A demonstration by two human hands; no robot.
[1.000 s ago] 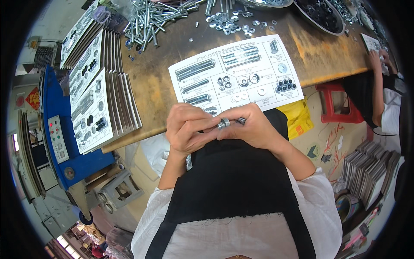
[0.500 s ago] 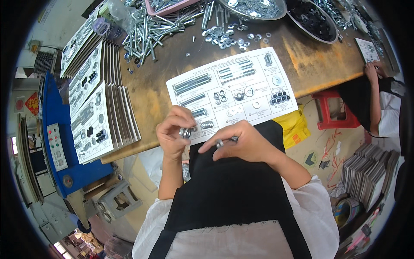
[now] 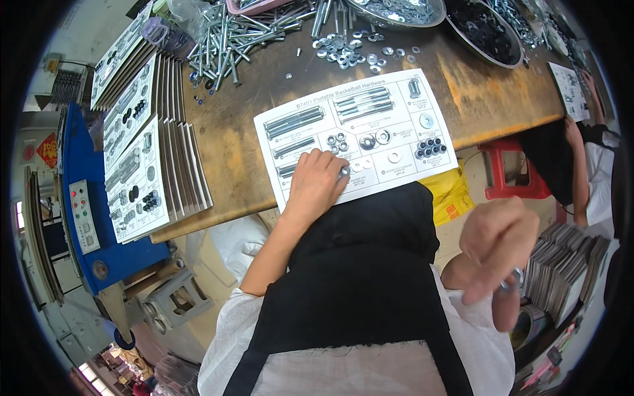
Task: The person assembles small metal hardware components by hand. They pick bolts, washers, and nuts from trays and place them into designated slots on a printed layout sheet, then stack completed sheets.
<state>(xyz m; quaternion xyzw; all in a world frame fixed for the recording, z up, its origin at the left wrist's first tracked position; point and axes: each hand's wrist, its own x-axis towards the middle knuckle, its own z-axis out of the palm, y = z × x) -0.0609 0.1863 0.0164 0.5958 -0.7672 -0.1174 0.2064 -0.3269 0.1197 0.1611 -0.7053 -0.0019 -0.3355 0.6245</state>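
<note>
A white printed parts card lies at the table's front edge, with bolts, nuts, washers and black caps set out on its panels. My left hand reaches over the card's lower middle, fingers curled down onto it. Small shiny metal rings show at those fingertips; their exact kind is partly hidden. Off to the right and above my lap, my right hand is raised and smeared by motion. A metal ring is gripped between its thumb and fingers.
Loose long bolts and scattered washers cover the table's back. Metal bowls of washers and black parts stand there. Stacked cards line the left. A co-worker's arm is at right, near a red stool.
My left hand has moved right and down onto the card. The right hand has swung away to the right, off the card, still with metal in it.
</note>
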